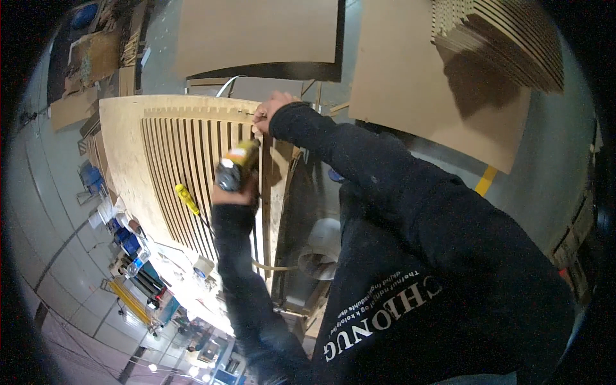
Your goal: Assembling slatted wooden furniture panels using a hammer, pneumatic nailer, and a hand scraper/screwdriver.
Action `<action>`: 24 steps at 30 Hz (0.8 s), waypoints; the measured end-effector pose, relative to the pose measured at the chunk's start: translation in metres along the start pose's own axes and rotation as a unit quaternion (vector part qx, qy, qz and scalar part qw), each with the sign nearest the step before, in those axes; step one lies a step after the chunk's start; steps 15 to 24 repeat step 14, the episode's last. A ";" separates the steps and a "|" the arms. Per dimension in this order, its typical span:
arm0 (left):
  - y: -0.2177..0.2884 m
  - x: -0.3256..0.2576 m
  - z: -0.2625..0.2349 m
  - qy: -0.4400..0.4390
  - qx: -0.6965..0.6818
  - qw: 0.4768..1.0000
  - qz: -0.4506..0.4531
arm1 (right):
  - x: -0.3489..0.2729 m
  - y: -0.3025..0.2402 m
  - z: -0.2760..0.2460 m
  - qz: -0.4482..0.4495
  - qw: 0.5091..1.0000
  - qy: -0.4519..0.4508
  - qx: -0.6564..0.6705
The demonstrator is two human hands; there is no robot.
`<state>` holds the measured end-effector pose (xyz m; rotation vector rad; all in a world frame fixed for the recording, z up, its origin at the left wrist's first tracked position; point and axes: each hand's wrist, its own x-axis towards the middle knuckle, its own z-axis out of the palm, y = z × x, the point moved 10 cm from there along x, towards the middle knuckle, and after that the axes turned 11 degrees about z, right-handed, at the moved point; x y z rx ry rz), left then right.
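My left hand (232,195) is wrapped round a yellow-and-black power drill (239,162), blurred by motion, over the right side of a slatted wooden panel (173,160). The drill's front end points up toward the panel's far right corner. At that corner my right hand (273,110) has its fingers pinched together on something small that I cannot make out. A thin dark piece shows just left of those fingers. On the slats, left of the drill, lies a yellow-handled tool (187,199) with a thin shaft, which looks like a screwdriver.
Beneath the slats is a pale wooden board (119,128). Large brown sheets (263,32) lie beyond it, and another sheet (391,83) carries a stack of slotted strips (507,45) at far right. A white cylinder (321,240) stands beside my body. Assorted items crowd the brightly lit lower left.
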<state>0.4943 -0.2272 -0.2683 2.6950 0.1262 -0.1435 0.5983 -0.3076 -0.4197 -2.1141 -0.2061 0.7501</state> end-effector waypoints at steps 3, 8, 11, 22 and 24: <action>-0.021 -0.077 0.039 0.036 -0.127 0.989 -0.071 | -0.055 -0.038 -0.038 -0.321 0.905 0.212 -0.178; 0.034 -0.220 0.064 0.036 -0.109 0.959 -0.259 | -0.087 -0.072 0.024 -0.517 0.844 0.039 -0.135; 0.029 -0.314 0.104 0.035 -0.141 0.905 -0.400 | -0.096 -0.083 0.066 -0.534 0.824 0.014 -0.190; 0.015 -0.452 0.182 0.156 -0.360 0.741 -0.545 | -0.100 -0.086 0.064 -0.572 0.803 0.006 -0.166; 0.015 -0.452 0.182 0.156 -0.360 0.741 -0.545 | -0.100 -0.086 0.064 -0.572 0.803 0.006 -0.166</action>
